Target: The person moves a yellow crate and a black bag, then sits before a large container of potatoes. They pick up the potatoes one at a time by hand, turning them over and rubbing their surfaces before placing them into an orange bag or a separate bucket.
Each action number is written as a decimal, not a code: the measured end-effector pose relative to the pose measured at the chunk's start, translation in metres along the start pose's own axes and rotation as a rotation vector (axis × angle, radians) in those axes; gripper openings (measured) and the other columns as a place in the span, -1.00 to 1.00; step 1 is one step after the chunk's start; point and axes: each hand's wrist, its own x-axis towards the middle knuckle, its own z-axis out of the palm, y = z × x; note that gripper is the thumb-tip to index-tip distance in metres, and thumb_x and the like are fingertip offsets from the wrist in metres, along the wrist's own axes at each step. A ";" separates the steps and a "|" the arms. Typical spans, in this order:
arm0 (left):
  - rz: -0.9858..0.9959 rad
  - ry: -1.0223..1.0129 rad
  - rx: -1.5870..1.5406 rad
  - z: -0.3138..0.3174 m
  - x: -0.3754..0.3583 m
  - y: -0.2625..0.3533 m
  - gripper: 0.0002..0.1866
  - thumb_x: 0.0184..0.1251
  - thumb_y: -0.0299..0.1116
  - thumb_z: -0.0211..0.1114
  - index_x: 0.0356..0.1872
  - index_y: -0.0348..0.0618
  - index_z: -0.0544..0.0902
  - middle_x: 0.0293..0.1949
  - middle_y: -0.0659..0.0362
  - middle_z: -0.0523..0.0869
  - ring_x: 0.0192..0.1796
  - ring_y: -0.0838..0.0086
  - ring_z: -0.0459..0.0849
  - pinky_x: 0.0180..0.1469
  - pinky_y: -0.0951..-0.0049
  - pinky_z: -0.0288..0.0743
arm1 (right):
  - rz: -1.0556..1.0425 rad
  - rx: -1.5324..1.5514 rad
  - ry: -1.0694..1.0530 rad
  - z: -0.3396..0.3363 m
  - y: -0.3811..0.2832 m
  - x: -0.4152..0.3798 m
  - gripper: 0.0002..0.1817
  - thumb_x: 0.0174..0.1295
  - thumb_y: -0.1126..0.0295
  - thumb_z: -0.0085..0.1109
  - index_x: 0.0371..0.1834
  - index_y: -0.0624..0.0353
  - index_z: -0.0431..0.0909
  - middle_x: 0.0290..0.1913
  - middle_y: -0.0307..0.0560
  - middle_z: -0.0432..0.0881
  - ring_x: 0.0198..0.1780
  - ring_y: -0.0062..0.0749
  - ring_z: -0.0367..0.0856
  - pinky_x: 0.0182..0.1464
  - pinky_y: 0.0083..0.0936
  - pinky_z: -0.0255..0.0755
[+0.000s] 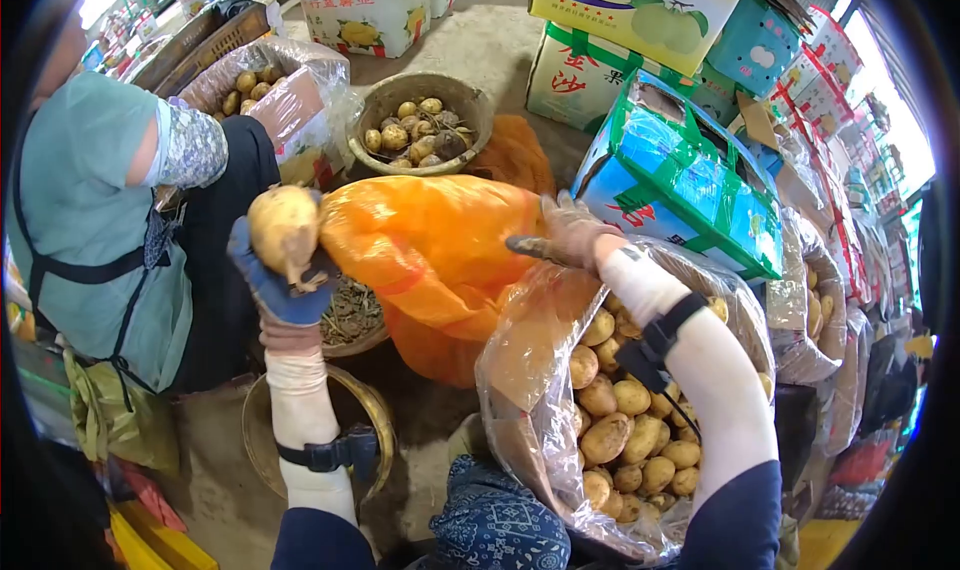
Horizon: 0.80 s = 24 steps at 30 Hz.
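In my left hand (278,285), which wears a blue-palmed glove, is a large pale potato (283,232) with a knobbly, brownish lower end. My fingers curl around it from below. Right beside it, an orange plastic sack (430,240) spreads across the middle, puffed and wrinkled. My right hand (570,235), in a dirty glove with dark tips, grips the sack's right side, thumb in front and fingers behind. Beneath my right forearm stands a plastic-lined box (520,370) full of potatoes (630,398).
A basin (362,160) of smaller, darker potatoes sits beyond the sack. Below my left arm are a basin of dry scraps (350,315) and a round tub (258,440). A person (100,200) sits close at left. A blue-green carton (680,170) and stacked boxes (640,15) stand at right.
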 end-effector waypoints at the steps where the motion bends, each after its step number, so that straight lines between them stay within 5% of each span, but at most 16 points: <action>1: -0.003 0.026 -0.009 0.000 -0.005 0.008 -0.36 0.23 0.17 0.22 0.20 -0.05 0.51 0.19 0.03 0.58 0.27 0.21 0.50 0.39 0.10 0.32 | -0.001 -0.033 0.228 0.021 -0.001 0.009 0.12 0.01 -0.25 0.33 0.50 0.22 0.05 0.20 0.39 0.49 0.29 -0.05 0.48 0.38 -0.23 0.26; 4: -0.012 0.095 0.040 -0.007 -0.016 0.025 -0.36 0.25 0.18 0.21 0.20 -0.03 0.51 0.18 0.06 0.58 0.27 0.22 0.50 0.38 0.10 0.33 | 0.003 0.400 -0.041 0.029 -0.005 0.041 0.01 0.08 -0.12 0.33 0.46 0.25 0.09 0.09 0.36 0.58 0.20 -0.03 0.56 0.30 -0.28 0.35; 5: -0.014 0.134 0.097 -0.010 -0.019 0.030 -0.37 0.26 0.19 0.20 0.21 -0.03 0.51 0.18 0.08 0.58 0.27 0.24 0.51 0.38 0.11 0.32 | -0.005 0.574 -0.193 0.011 -0.016 0.034 -0.30 0.14 0.09 0.31 0.30 0.23 0.36 -0.04 0.28 0.64 0.01 -0.08 0.66 0.12 -0.29 0.47; 6: -0.020 0.135 0.096 -0.014 -0.023 0.040 -0.37 0.26 0.19 0.20 0.21 -0.03 0.51 0.18 0.08 0.58 0.27 0.24 0.51 0.38 0.11 0.32 | 0.000 0.576 -0.194 0.012 -0.021 0.037 -0.30 0.14 0.09 0.31 0.30 0.23 0.36 -0.04 0.28 0.64 0.01 -0.08 0.66 0.12 -0.29 0.47; 8: -0.089 0.290 0.615 -0.018 -0.034 0.058 -0.44 0.33 0.09 0.21 0.21 -0.05 0.51 0.15 0.10 0.59 0.25 0.30 0.51 0.34 0.18 0.38 | -0.119 0.555 -0.071 0.010 -0.031 0.039 -0.62 0.16 0.22 0.26 -0.03 0.22 0.60 -0.25 0.16 0.68 -0.26 -0.13 0.68 -0.11 -0.31 0.51; 9: 0.303 0.214 1.294 -0.025 -0.045 0.047 -0.53 0.43 -0.07 0.16 0.19 -0.17 0.51 0.09 0.06 0.61 0.18 0.35 0.56 0.26 0.31 0.45 | -0.189 0.667 0.054 0.008 -0.034 0.034 -0.75 0.17 0.24 0.20 -0.30 0.21 0.67 -0.40 0.08 0.66 -0.41 -0.14 0.64 -0.24 -0.31 0.49; 12: 0.252 0.385 1.508 0.030 -0.060 0.048 -0.48 0.45 -0.03 0.14 0.12 -0.34 0.52 0.01 0.00 0.62 0.03 0.34 0.60 0.14 0.42 0.47 | -0.225 0.657 0.083 -0.019 -0.034 0.018 -0.72 0.18 0.22 0.15 -0.37 0.24 0.65 -0.53 0.09 0.62 -0.41 -0.12 0.63 -0.28 -0.29 0.46; 13: 0.486 0.334 1.740 0.032 -0.070 0.050 -0.45 0.42 -0.02 0.19 0.12 -0.38 0.51 0.00 -0.01 0.62 0.01 0.33 0.61 0.11 0.41 0.49 | -0.255 0.586 0.100 -0.024 -0.029 0.013 -0.73 0.27 0.27 0.12 -0.22 0.27 0.67 -0.54 -0.02 0.61 -0.52 -0.38 0.53 -0.40 -0.37 0.42; 15: 0.483 0.448 1.568 0.065 -0.079 0.048 -0.42 0.35 0.00 0.25 0.12 -0.37 0.53 0.04 -0.01 0.62 0.00 0.30 0.61 0.08 0.41 0.52 | -0.242 0.562 0.128 -0.027 -0.017 0.002 -0.71 0.26 0.26 0.12 -0.22 0.28 0.66 -0.55 0.01 0.61 -0.53 -0.38 0.52 -0.40 -0.35 0.42; 18: -0.267 -0.332 0.314 0.079 -0.079 0.059 -0.09 0.30 0.08 0.23 0.44 -0.37 0.07 0.32 -0.38 0.32 0.29 -0.01 0.49 -0.02 0.02 0.64 | -0.219 0.507 0.178 -0.025 -0.008 -0.014 -0.69 0.29 0.21 0.11 -0.25 0.29 0.64 -0.51 0.15 0.61 -0.48 -0.12 0.57 -0.33 -0.25 0.44; 19: -0.422 -0.476 0.304 0.075 -0.067 0.042 0.05 0.25 0.12 0.26 0.46 -0.43 -0.09 0.36 -0.47 0.17 0.29 -0.14 0.47 -0.22 -0.03 0.72 | -0.255 0.477 0.252 -0.019 -0.009 -0.019 -0.68 0.30 0.20 0.10 -0.26 0.29 0.62 -0.45 0.19 0.61 -0.39 0.03 0.57 -0.27 -0.20 0.44; 20: -0.633 -0.244 0.080 0.099 -0.062 0.010 -0.03 0.32 0.11 0.18 0.43 -0.51 0.00 0.28 -0.46 0.32 0.13 -0.04 0.63 -0.27 0.22 0.76 | -0.292 0.445 0.326 -0.016 -0.012 -0.024 -0.68 0.32 0.19 0.10 -0.27 0.29 0.61 -0.40 0.24 0.62 -0.30 0.19 0.58 -0.22 -0.14 0.43; 21: -0.444 -0.064 0.741 0.107 -0.064 -0.029 -0.10 0.40 0.13 0.08 0.39 -0.56 0.11 0.14 -0.37 0.52 -0.11 0.09 0.75 -0.33 0.48 0.73 | -0.276 0.485 0.325 -0.015 -0.017 -0.029 -0.65 0.30 0.16 0.07 -0.34 0.28 0.62 -0.31 0.33 0.62 -0.16 0.26 0.58 -0.12 -0.06 0.43; 22: -0.444 -0.224 0.730 0.090 -0.051 -0.054 -0.21 0.43 0.17 0.00 0.29 -0.49 0.33 -0.02 -0.23 0.66 -0.30 0.23 0.77 -0.38 0.56 0.69 | -0.274 0.486 0.334 -0.015 -0.019 -0.032 -0.65 0.30 0.16 0.07 -0.34 0.28 0.62 -0.31 0.33 0.62 -0.16 0.26 0.58 -0.12 -0.06 0.43; 24: -0.806 0.012 0.413 0.051 -0.008 -0.105 -0.35 0.38 0.24 0.06 0.10 -0.21 0.52 -0.07 -0.13 0.70 -0.36 0.33 0.76 -0.43 0.55 0.66 | -0.260 0.557 0.358 -0.014 -0.021 -0.037 -0.66 0.31 0.18 0.06 -0.29 0.28 0.62 -0.30 0.32 0.62 -0.15 0.26 0.58 -0.10 -0.06 0.43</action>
